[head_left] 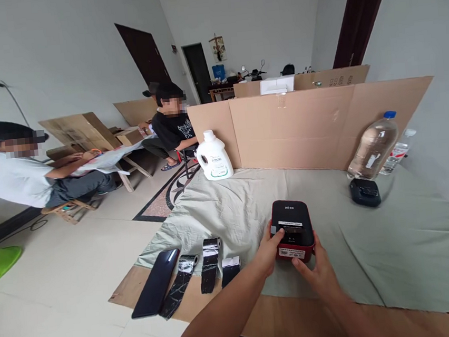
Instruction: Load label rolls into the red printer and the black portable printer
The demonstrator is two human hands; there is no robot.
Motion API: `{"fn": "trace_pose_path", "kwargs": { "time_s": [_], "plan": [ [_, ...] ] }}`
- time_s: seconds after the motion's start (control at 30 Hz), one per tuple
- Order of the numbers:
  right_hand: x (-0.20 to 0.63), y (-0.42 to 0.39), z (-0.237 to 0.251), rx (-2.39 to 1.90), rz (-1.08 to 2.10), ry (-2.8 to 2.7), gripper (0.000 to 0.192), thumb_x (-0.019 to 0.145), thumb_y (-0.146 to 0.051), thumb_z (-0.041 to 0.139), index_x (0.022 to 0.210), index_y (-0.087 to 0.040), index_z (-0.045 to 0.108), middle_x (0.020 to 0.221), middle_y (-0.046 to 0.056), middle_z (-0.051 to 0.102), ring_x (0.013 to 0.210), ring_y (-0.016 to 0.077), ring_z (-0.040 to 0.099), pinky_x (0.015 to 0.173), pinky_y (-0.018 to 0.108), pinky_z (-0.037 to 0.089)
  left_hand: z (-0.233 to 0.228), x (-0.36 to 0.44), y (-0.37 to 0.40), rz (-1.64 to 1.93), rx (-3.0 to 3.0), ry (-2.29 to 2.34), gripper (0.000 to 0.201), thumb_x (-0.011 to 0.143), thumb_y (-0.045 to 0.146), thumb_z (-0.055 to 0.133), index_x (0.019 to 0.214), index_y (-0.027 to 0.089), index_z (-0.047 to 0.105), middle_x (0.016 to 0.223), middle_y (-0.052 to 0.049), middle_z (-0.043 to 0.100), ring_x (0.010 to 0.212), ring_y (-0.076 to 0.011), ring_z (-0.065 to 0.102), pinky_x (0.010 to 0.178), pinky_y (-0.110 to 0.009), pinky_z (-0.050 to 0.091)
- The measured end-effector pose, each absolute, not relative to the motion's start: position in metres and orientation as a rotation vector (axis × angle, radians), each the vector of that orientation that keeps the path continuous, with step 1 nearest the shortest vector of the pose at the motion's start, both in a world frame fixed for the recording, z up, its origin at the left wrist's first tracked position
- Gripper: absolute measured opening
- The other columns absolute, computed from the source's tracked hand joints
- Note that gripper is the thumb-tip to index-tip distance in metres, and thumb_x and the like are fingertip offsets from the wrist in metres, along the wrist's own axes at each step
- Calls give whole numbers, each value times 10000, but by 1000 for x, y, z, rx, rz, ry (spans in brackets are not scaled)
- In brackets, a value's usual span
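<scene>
Printer [292,229], small red-black box, sits near edge of table, on grey-green cloth [393,237]. Left hand [270,250] presses thumb on top, fingers curled at left side; right hand [318,273] cups near right corner, fingers hidden. Looks rigid, light, smooth plastic; best gripped by side walls. Black phone [156,283] and black strips left. Cardboard screen [324,127] far; tiled floor.
</scene>
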State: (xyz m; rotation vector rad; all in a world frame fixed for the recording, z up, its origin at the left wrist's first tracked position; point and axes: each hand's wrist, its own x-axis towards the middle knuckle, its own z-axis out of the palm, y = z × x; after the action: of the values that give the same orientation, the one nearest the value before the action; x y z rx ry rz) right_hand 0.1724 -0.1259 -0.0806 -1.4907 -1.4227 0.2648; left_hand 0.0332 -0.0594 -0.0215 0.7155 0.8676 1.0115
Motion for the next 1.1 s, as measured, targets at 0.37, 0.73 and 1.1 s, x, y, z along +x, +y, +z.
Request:
{"fn": "trace_pose_path", "kwargs": {
  "time_s": [0.37, 0.73, 1.1],
  "plan": [
    [183, -41, -65, -1416, 287, -1868, 619, 858, -467, 579, 1424, -291, 400, 1466, 131, 438, 1286, 294, 506, 850, 449, 568, -2, -55, 88, 1316, 583, 1012, 321, 750, 302, 662, 1036, 162, 620, 764, -35, 721, 608, -202, 678, 658, -373, 563],
    [241, -66, -116, -1511, 174, -1801, 422, 836, -457, 603, 1241, -343, 569, 1342, 88, 569, 1115, 284, 630, 704, 431, 589, -16, -130, 195, 1485, 698, 1276, 294, 815, 236, 600, 1092, 136, 604, 760, -45, 683, 694, -210, 662, 754, -411, 553],
    [350, -3, -72, -1910, -333, -1276, 449, 805, -493, 586, 1100, -158, 634, 1238, 185, 562, 1202, 342, 481, 998, 556, 390, 6, -106, 175, 1432, 1251, 2213, 329, 827, 265, 523, 1131, 143, 541, 1375, -200, 444, 1330, -401, 336, 1079, -608, 228]
  ]
}}
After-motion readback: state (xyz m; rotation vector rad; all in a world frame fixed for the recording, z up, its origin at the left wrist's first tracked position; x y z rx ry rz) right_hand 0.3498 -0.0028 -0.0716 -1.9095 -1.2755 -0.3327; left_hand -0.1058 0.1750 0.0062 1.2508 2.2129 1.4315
